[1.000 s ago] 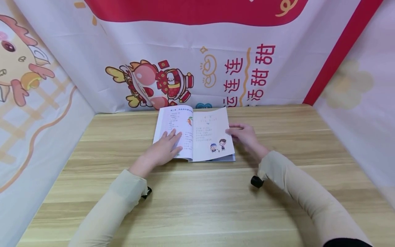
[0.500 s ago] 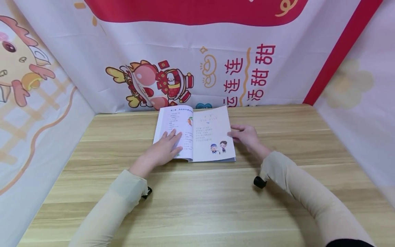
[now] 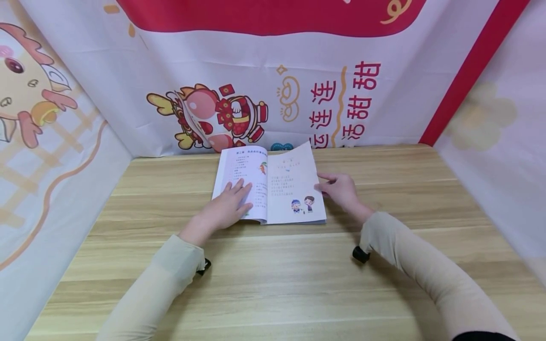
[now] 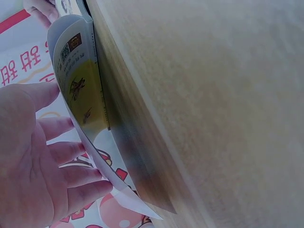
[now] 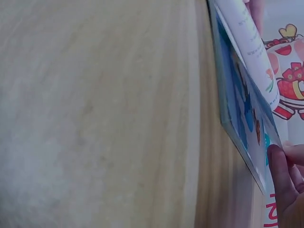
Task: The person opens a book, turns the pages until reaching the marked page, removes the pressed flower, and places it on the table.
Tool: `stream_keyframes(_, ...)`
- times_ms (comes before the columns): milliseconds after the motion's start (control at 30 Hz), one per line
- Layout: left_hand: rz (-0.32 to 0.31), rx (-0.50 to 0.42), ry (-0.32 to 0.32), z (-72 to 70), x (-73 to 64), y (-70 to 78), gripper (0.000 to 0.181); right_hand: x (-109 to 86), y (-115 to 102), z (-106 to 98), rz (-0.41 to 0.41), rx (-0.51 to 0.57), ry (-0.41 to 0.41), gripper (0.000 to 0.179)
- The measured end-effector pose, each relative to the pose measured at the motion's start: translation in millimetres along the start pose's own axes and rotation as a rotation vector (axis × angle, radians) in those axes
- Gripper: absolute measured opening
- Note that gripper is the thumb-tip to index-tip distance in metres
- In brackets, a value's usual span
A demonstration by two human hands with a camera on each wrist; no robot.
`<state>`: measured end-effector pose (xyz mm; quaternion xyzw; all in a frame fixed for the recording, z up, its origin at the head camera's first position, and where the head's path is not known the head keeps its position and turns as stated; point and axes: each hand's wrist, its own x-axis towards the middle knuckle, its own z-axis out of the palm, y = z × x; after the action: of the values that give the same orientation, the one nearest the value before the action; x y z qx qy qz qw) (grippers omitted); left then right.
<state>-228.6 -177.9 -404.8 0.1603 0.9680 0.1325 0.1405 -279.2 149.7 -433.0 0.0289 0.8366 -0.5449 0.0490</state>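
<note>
An open book lies near the back of the table, its left page (image 3: 239, 163) showing text and a carrot drawing. My left hand (image 3: 226, 206) rests on that page with spread, straight fingers. In the left wrist view the book's yellow back cover (image 4: 83, 90) bows up from the wood, fingertips at the page's outer side. The right page (image 3: 294, 182) shows text and two cartoon children. My right hand (image 3: 340, 188) pinches this page's outer edge between thumb and fingers. Its upper corner curls up. From the right wrist, a blue picture (image 5: 237, 90) shows below the raised page.
The wood-grain table (image 3: 273, 279) ends at a printed cloth backdrop (image 3: 239, 52) right behind the book. More printed cloth hangs at both sides. A black wrist device (image 3: 360, 255) sits under the right cuff, another (image 3: 204, 266) under the left.
My right hand has shifted slightly right with the page edge, so the page now covers more of the book's lower right part. Its upper corner has risen. My left hand stays put.
</note>
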Motion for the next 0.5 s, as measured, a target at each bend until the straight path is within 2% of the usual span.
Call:
stream_keyframes(100,0.004,-0.004,0.008,0.1,-0.7,0.9,0.068,-1.7,0.9,1.3,-0.061,-0.053,0.009,0.045)
stream_keyframes(167,0.008,-0.005,0.014,0.2,-0.8,1.2,0.068,-3.1,0.6,3.1,-0.080,-0.031,-0.003,0.045)
stream_keyframes(367,0.012,-0.001,0.021,-0.5,-1.2,1.4,0.068,-11.4,-6.8,10.7,-0.039,0.257,-0.060,0.041)
stream_keyframes(500,0.018,-0.006,0.022,-1.2,-1.5,1.3,0.068,-16.3,-13.3,16.3,-0.016,0.401,-0.076,0.043)
